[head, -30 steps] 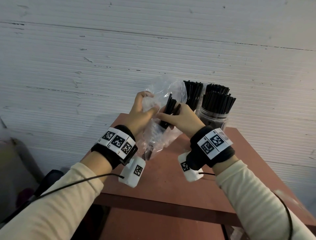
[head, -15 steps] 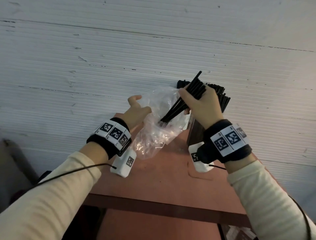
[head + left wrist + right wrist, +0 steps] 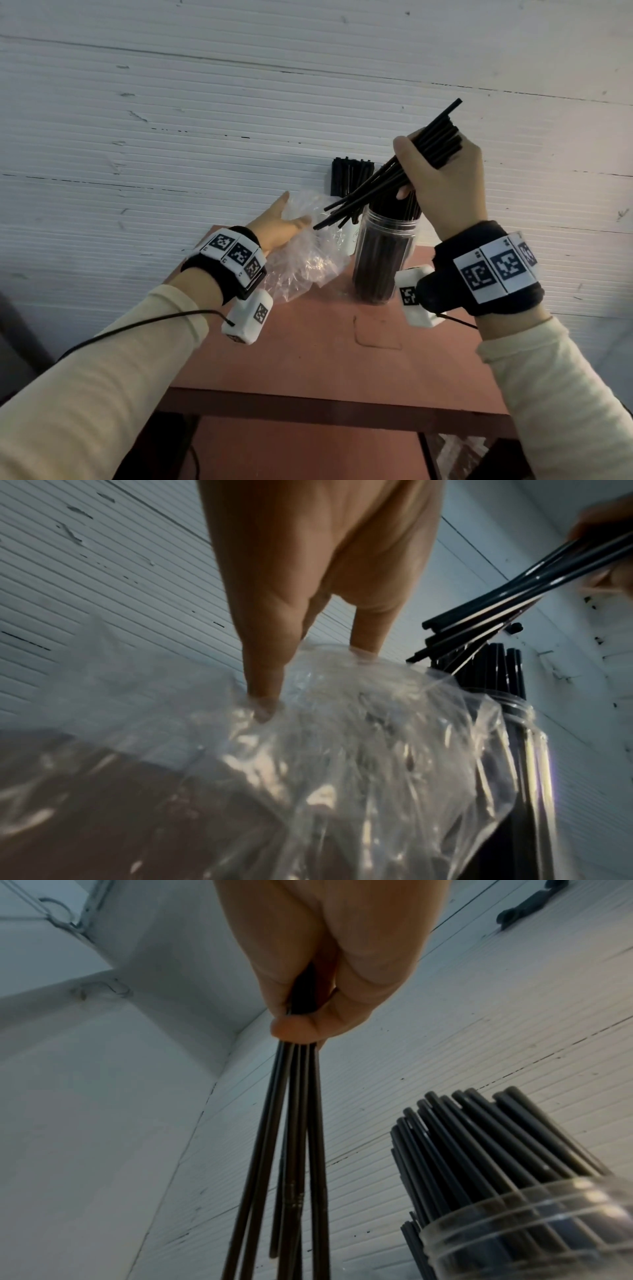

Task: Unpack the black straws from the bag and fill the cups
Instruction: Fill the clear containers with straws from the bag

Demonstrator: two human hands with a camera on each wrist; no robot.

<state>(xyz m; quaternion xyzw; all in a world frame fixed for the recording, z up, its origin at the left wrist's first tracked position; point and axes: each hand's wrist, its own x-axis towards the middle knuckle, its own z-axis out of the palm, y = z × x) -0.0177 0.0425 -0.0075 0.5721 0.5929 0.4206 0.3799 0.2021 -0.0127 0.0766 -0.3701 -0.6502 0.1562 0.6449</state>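
Right hand (image 3: pixel 445 178): fingers and thumb curled round a bundle of black straws (image 3: pixel 387 178), held tilted above the clear cup (image 3: pixel 383 260). The bundle's lower ends fan out toward the bag; the upper ends stick up past the knuckles. The right wrist view shows the same grip, the straws (image 3: pixel 294 1150) pinched between thumb and fingers (image 3: pixel 342 993).

Left hand (image 3: pixel 277 226): fingers nearly straight, spread, resting against the top of the clear plastic bag (image 3: pixel 308 253). In the left wrist view two fingertips (image 3: pixel 263 696) press into the film of the bag (image 3: pixel 342 750); no curled grip visible.

Bag: crumpled, lying at the far left part of the tabletop (image 3: pixel 308 359), just beside the clear cup. No straws can be made out inside it; the film is glossy and partly blurred.

Clear cup: upright near the far edge of the tabletop, packed with black straws standing on end, their tops above the rim (image 3: pixel 514 1204).

Second cup (image 3: pixel 351 236): white, behind the bag and the clear cup at the far edge, mostly hidden. A dense upright bunch of black straws (image 3: pixel 351 178) stands in it.
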